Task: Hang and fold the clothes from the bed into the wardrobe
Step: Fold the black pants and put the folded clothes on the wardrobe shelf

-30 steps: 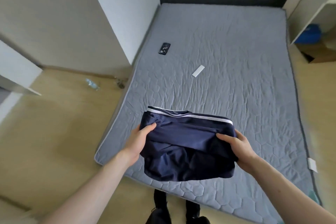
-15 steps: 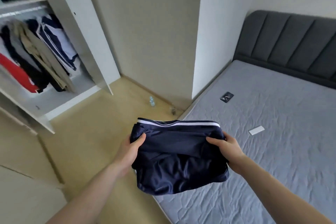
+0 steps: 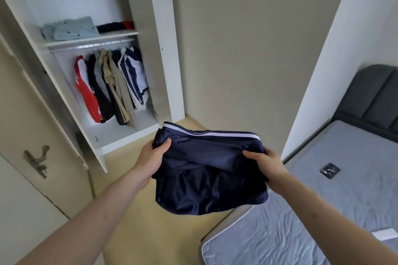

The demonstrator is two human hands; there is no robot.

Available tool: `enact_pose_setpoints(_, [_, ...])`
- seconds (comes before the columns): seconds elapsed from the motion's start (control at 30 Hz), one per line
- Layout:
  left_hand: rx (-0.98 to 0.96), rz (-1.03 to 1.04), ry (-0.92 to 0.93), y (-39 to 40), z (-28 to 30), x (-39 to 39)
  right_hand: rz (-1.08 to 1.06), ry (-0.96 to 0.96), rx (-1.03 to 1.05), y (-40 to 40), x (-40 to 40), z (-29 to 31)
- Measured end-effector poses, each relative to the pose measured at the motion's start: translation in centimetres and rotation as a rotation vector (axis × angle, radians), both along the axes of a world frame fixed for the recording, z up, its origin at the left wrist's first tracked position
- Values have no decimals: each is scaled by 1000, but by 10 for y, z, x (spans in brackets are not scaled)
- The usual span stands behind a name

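Facing wardrobe [image 3: 71, 54], thumbs pinch folded garment [image 3: 206, 176].

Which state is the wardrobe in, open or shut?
Open: the wardrobe shows its shelf of folded clothes and its hanging clothes, with the door swung aside.

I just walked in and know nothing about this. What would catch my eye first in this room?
First, the folded navy garment with a white stripe, held in mid-air at the centre by the left hand and the right hand, one at each side. Behind it to the left stands the open white wardrobe, with clothes hanging on its rail, a red garment among them, and folded clothes on the shelf above. The grey mattress lies at lower right.
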State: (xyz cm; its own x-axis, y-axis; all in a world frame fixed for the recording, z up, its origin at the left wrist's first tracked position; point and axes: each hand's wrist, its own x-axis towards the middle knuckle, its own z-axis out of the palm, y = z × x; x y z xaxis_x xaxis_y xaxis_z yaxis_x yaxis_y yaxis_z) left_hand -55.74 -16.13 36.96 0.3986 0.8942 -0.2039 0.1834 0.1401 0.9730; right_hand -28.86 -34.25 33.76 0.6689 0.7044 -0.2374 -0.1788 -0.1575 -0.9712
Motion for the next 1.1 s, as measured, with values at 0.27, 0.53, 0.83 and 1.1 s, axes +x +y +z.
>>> enact_pose_setpoints(0.27, [37,123,-45,124,30,-7,155,-52,35,158,17,37])
enact_pose_setpoints(0.53, [102,234,-65,261,69,9,288,-49,74,335,54,76])
enact_pose_setpoints(0.83, [201,356,-98,395,112,1,443,-97,137,514,57,127])
enact_pose_setpoints(1.1, [277,383,-103,536,135,-29,452,-119,190,664,30,152])
